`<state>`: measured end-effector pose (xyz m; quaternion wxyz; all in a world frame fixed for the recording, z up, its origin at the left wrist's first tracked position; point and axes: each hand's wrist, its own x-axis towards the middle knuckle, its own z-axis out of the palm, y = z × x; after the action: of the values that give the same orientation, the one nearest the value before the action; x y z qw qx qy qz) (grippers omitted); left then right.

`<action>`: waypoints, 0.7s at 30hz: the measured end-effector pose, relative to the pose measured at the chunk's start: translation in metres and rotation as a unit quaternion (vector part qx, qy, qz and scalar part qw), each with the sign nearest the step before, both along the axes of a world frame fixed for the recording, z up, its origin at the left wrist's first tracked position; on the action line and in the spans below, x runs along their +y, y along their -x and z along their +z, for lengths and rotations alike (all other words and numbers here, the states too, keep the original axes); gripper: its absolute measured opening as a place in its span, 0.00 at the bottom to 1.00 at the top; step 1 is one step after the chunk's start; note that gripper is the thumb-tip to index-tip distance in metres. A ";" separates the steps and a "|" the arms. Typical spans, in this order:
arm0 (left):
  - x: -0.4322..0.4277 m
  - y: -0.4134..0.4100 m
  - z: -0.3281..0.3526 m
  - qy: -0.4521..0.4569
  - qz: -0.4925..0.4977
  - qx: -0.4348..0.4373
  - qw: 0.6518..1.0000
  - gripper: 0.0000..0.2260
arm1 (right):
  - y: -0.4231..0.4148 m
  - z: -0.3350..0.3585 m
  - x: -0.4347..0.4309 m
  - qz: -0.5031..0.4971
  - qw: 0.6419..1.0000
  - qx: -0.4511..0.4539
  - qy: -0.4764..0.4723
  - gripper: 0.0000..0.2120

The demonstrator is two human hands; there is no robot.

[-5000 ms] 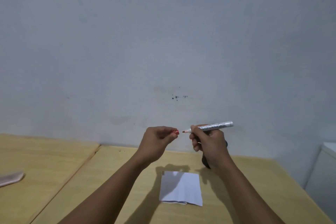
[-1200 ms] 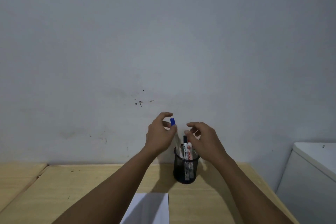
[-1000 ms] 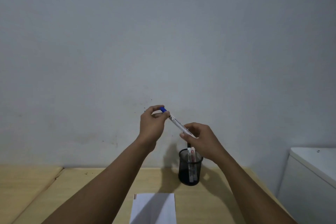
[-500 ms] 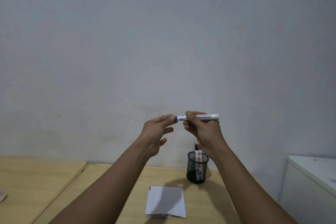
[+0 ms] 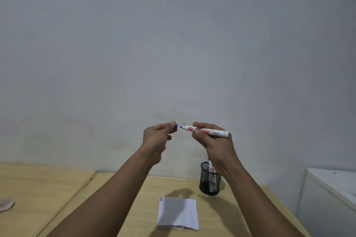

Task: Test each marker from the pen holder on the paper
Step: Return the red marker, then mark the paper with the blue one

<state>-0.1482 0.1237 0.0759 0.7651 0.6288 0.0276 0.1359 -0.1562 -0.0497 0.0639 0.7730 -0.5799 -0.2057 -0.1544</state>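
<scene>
My right hand (image 5: 213, 144) holds a white marker (image 5: 210, 132) level in the air, its bare dark tip pointing left. My left hand (image 5: 157, 138) pinches the marker's blue cap (image 5: 176, 126) a short gap to the left of the tip. Below, a folded white paper (image 5: 178, 212) lies on the wooden table (image 5: 146, 198), with small red and dark marks at its top left corner. A black mesh pen holder (image 5: 209, 179) with a few markers in it stands behind the paper, partly hidden by my right wrist.
A grey wall rises right behind the table. A white cabinet (image 5: 331, 194) stands at the right. A second wooden tabletop (image 5: 38, 184) adjoins on the left, with a pale object (image 5: 5, 204) at its left edge.
A blue-capped marker came out of the holder and was turned level between both hands. The cap has now come off in my left hand, baring the tip.
</scene>
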 end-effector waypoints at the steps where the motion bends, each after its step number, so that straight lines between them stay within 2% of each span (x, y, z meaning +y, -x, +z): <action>1: 0.005 -0.003 -0.006 -0.030 0.012 -0.030 0.999 0.07 | -0.001 -0.003 -0.001 0.005 1.000 0.007 -0.008 0.07; 3: 0.018 -0.009 -0.023 -0.094 0.040 -0.062 0.993 0.04 | -0.004 -0.012 -0.001 0.009 1.000 0.016 -0.013 0.07; 5: 0.033 -0.019 -0.049 -0.179 0.072 -0.049 0.980 0.05 | -0.008 -0.025 -0.001 0.006 1.000 0.023 -0.008 0.08; 8: 0.050 -0.032 -0.087 -0.343 0.116 0.007 0.932 0.05 | -0.014 -0.045 0.003 0.001 0.999 0.041 -0.014 0.08; 10: 0.058 -0.035 -0.110 -0.402 0.118 0.035 0.907 0.05 | -0.019 -0.060 0.005 0.003 0.998 0.061 -0.033 0.08; 17: 0.071 -0.043 -0.178 -0.465 0.086 0.107 0.875 0.05 | -0.032 -0.103 0.002 0.004 0.991 0.121 -0.052 0.10; 21: 0.071 -0.046 -0.197 -0.471 0.087 0.110 0.871 0.04 | -0.035 -0.111 0.000 0.003 0.991 0.130 -0.036 0.11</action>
<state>-0.1019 0.1949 -0.1209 0.3549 0.9207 0.0991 0.1284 -0.1211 -0.0497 -0.0471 0.8140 -0.5662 -0.0997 -0.0824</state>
